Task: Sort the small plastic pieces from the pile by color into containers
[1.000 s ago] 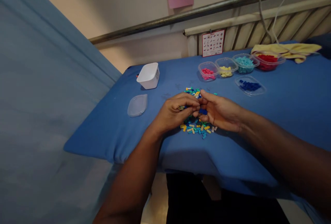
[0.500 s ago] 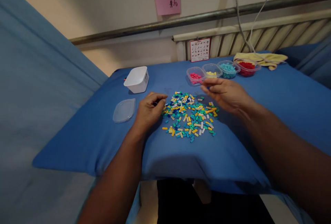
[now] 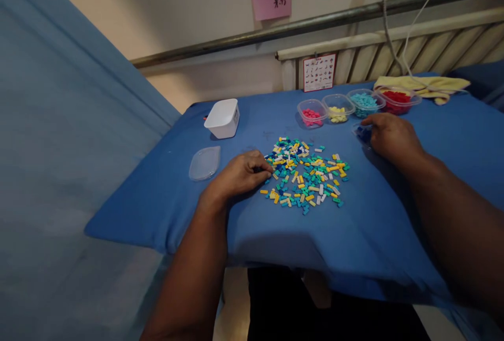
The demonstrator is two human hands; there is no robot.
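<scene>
A loose pile of small toy building bricks [image 3: 307,178] in yellow, teal, green, white and dark blue lies on the blue-covered table. At the pile's left edge is my left hand [image 3: 248,173], its thumb and forefinger pinched together; whatever is between them is too small to make out. My right hand [image 3: 396,139] is over a small clear container [image 3: 363,134] with dark blue pieces, to the right of the pile. Its fingers are bent and bunched at that container, their tips mostly hidden, so anything in them does not show.
Clear tubs hold pink pieces [image 3: 312,116], pale yellow pieces [image 3: 337,114], light blue pieces [image 3: 364,102] and red pieces [image 3: 396,100]. A yellow cloth [image 3: 429,88] lies behind them. On the left are a white box [image 3: 222,119] and a clear lid [image 3: 205,163]. A curtain [image 3: 47,120] hangs there.
My right hand has moved right, from above the pile to the container of dark blue pieces, which is now visible. My left hand stays by the pile's left edge. The view has shifted slightly.
</scene>
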